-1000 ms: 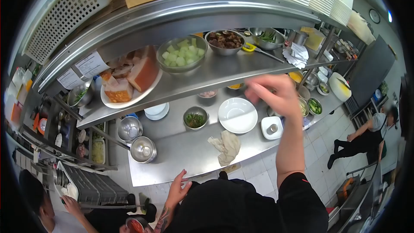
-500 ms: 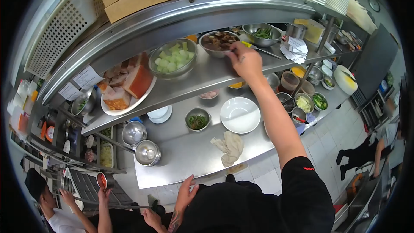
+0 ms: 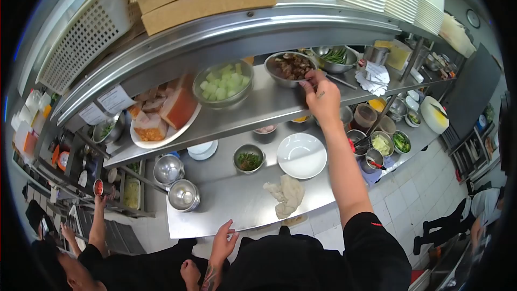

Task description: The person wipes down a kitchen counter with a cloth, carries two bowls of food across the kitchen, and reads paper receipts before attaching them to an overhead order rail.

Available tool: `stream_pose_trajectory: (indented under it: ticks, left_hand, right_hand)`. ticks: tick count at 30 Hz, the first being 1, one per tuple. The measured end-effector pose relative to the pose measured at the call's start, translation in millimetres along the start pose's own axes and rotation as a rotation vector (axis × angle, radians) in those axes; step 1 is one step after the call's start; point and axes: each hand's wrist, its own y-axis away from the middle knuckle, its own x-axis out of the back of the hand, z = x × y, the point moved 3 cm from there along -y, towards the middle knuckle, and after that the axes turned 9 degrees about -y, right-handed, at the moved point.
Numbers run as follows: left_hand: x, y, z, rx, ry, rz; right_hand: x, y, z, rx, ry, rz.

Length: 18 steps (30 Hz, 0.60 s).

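Observation:
On the steel shelf, my right hand has its thumb and fingers closed on the near right rim of a metal bowl that holds dark brown chunks. Right behind it is a metal bowl of green beans, partly covered by the brown chunks' bowl. To its left sits a clear bowl of pale green cubes. My left hand is low at the counter's front edge, fingers apart, holding nothing. In front of me on the counter lie a white plate, a crumpled cloth and a bowl of chopped herbs.
A white dish of large meat pieces stands on the shelf's left. Two metal bowls sit at the counter's left. Small containers crowd the right, near a shelf post. A co-worker's hand holds a red-filled container at left; another person stands far right.
The bowl of brown chunks has shifted slightly right in my right hand, now overlapping the green bean bowl. My view has tilted a little. The co-worker at left has leaned in.

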Motion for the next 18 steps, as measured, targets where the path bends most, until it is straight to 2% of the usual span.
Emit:
stream_pose_trajectory:
  ticks: [7,11,15,17,18]
  left_hand:
    - [13,-35,40,-0.107,-0.028,0.017]
    - [3,-32,34,-0.105,0.006,0.009]
    - [-10,-16,31,-0.049,0.004,-0.030]
    - [-14,-8,27,-0.036,0.016,-0.033]
    - [-17,-3,21,-0.008,0.065,-0.040]
  right_hand:
    - [7,3,4,0.014,-0.071,0.051]
    - [10,7,-16,0.124,-0.021,0.153]
    - [3,-10,-50,0.250,-0.066,0.089]
    - [-9,-33,-64,0.323,-0.064,-0.084]
    - [-25,-50,-60,0.326,-0.068,-0.090]
